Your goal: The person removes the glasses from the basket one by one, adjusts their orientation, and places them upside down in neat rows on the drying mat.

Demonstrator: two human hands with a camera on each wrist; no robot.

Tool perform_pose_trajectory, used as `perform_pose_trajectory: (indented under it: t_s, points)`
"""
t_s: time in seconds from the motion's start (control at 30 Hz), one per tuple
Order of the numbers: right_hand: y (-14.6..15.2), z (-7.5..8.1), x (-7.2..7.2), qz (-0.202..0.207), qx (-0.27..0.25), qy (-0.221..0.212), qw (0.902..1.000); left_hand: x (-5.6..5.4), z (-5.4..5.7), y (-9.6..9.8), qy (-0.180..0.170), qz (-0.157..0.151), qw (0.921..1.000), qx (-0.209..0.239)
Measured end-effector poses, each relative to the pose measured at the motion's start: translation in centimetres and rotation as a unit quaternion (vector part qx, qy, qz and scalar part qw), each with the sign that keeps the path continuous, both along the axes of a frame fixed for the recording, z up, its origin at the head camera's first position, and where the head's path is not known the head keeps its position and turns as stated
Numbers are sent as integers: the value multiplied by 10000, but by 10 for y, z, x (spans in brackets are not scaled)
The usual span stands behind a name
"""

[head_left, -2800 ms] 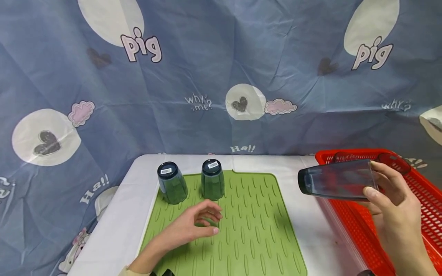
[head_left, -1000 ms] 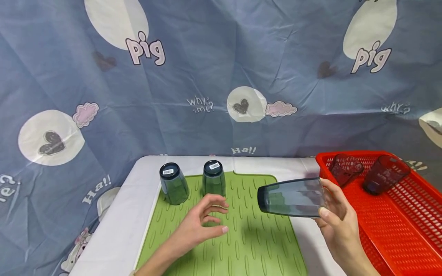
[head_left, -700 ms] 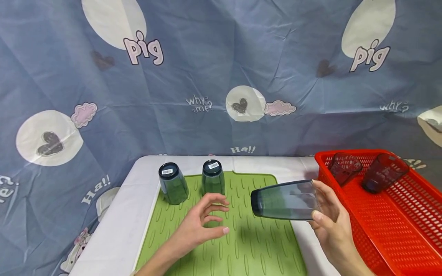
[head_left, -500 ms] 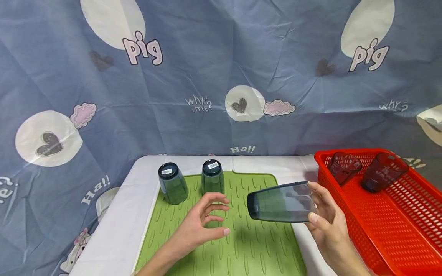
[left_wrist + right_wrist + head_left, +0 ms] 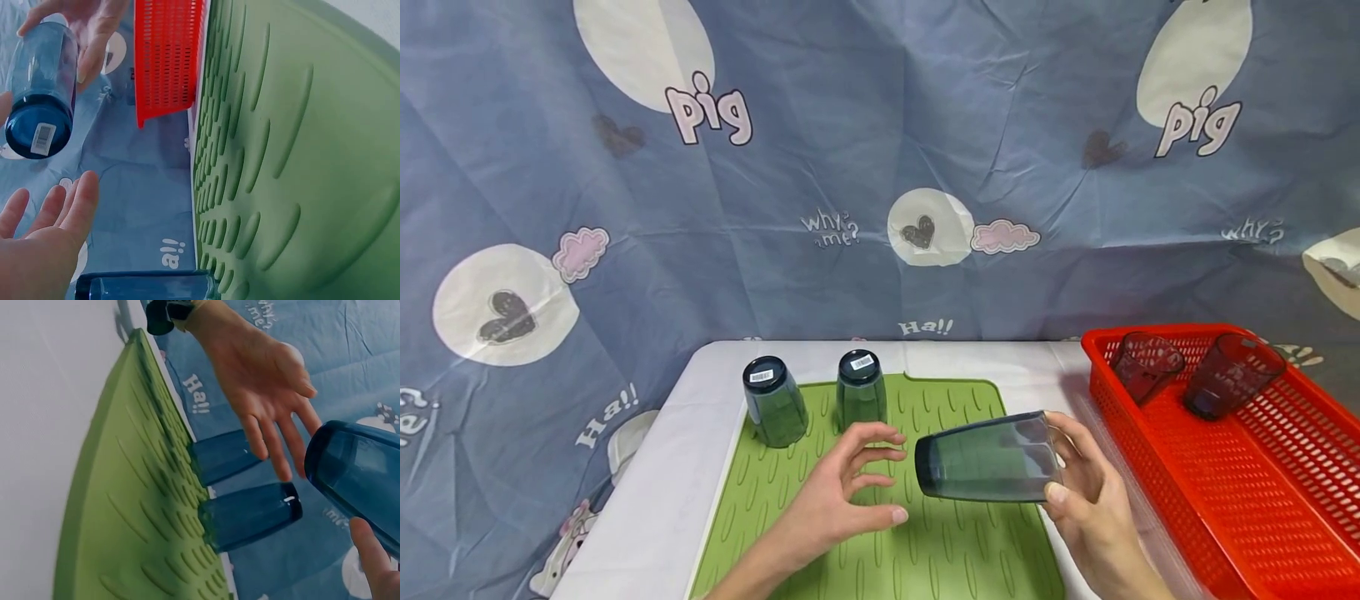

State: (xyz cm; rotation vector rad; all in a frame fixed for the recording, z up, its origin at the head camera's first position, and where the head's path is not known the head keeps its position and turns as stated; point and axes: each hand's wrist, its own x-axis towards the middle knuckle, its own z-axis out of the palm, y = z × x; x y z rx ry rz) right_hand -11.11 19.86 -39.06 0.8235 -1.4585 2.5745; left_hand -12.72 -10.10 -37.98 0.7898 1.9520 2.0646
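Note:
My right hand holds a blue-tinted drinking glass by its rim end, thumb on the near side and fingers on the far side. The glass lies sideways in the air above the green mat, its dark base pointing left. My left hand is just left of that base, fingers spread and slightly bent, holding nothing. A small gap between them shows in the head view. In the left wrist view the base of the glass carries a barcode sticker. Two similar glasses, one left and one right, stand upside down at the mat's back left.
A red perforated basket stands at the right, with two tinted glasses, one beside the other, tilted at its back end. White cloth covers the table, and a blue printed curtain hangs behind.
My right hand has carried the glass from over the basket leftward and down to above the mat, near my left hand. The left hand has shifted slightly right, its fingers spreading wider.

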Motion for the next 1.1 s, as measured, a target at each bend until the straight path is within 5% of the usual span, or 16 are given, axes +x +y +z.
perform_pose_trajectory:
  t_s: [0.23, 0.77, 1.1]
  points:
    - [-8, -6, 2, 228, -75, 40, 9997, 1, -2, 6, -39, -81, 9998, 164]
    - [-18, -13, 9, 376, -69, -421, 9984, 7, -9, 21, -1131, -205, 9919, 531]
    - [-24, -15, 10, 551, -202, -413, 9974, 9, -10, 24, -1473, -233, 9861, 730]
